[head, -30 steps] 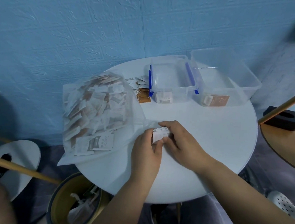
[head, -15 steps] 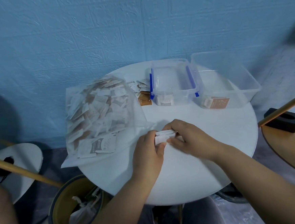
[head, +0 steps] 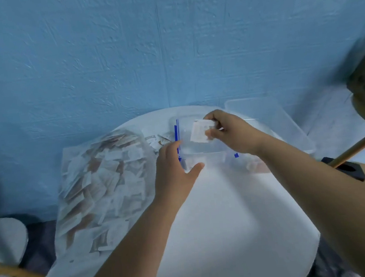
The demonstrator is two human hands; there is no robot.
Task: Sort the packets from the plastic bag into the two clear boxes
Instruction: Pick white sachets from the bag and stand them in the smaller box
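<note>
Fingers [head: 171,153] wide and holding nothing, your left hand [head: 175,174] sits between the crinkly see-through bag [head: 78,212], full of flat white and brown packets [head: 114,165], and the near corner of the clear box [head: 213,155] with blue clips, maybe to stop it sliding. Your right hand [head: 233,132] pinches a thin white stack [head: 199,131] over that box, I think to drop it in. The other box [head: 274,120], smooth and clear, waits just beside.

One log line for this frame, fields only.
right hand: pinches white packets over blue-latched box | left hand: open beside that box | plastic bag: lying left on table, many packets inside
</note>
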